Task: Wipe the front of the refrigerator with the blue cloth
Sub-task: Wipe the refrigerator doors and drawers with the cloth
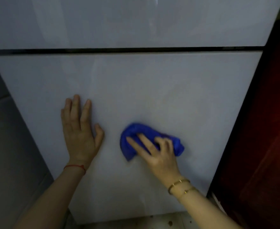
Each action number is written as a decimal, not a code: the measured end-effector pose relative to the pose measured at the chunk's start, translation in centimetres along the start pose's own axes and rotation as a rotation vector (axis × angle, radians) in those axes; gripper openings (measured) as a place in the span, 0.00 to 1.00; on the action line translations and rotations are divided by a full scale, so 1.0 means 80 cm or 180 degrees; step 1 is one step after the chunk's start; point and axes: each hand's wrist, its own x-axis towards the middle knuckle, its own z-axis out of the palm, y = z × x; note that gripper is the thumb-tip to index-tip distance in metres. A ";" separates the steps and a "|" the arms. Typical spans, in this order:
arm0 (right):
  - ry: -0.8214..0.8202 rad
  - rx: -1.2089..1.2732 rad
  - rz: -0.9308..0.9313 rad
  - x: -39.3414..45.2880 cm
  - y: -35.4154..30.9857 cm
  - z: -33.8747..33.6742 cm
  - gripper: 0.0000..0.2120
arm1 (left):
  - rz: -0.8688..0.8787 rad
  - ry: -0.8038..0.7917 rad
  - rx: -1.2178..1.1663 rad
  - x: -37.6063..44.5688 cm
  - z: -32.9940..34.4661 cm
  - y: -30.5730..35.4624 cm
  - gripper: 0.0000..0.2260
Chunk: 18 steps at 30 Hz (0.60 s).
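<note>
While my left hand (80, 129) lay flat and spread on the lower door of the refrigerator (152, 96), well apart from the other, my right hand (154, 151) pressed the bunched blue cloth (132, 134) against that same pale panel, fingers curled over it.
</note>
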 end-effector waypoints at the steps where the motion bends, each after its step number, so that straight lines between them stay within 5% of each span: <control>1: -0.0144 -0.0063 -0.0120 -0.028 0.007 0.001 0.27 | 0.0014 0.0008 0.0008 0.000 0.000 -0.001 0.27; 4: -0.0256 -0.0175 0.0205 -0.062 0.060 -0.009 0.31 | 0.0025 0.0025 0.0057 0.000 0.002 -0.002 0.26; 8: 0.0331 0.0301 0.1717 0.022 0.107 -0.034 0.19 | 0.0037 0.0013 0.0100 0.000 0.002 -0.001 0.25; 10: 0.0483 0.0406 0.2004 0.057 0.087 -0.035 0.19 | 0.0032 -0.0009 0.0085 0.001 0.001 0.001 0.24; 18: -0.0529 0.0274 0.0239 -0.047 -0.070 0.002 0.26 | -0.0018 -0.0149 -0.0080 0.002 -0.011 0.006 0.26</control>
